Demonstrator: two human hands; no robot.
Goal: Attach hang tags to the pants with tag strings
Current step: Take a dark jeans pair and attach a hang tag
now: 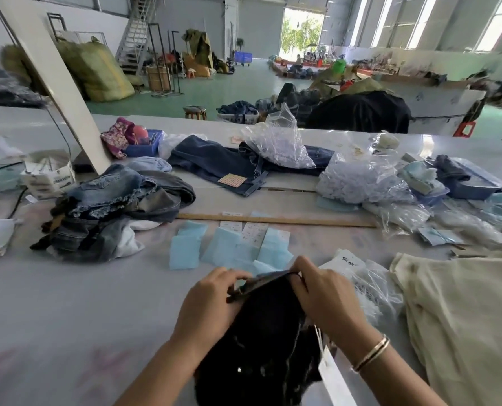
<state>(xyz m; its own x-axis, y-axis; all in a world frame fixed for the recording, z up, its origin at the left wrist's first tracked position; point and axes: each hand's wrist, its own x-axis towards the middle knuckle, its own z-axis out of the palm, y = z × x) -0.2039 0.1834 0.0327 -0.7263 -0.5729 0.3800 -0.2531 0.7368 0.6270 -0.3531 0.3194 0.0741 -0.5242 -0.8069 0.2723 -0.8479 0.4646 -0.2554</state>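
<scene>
Head view shows dark, almost black pants point(261, 347); left hand point(211, 306) and right hand point(329, 303) both pinch the waistband edge.

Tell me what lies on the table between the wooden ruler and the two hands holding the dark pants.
In the head view, light blue hang tags and white printed labels lie scattered between the wooden ruler and the hands.

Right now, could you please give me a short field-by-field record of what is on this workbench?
left hand: grips dark pants at the waistband
right hand: pinches the same waistband
blue hang tags: spread just beyond the hands
wooden ruler: lies behind the tags
jeans pile: far left
cream garment: right
</scene>
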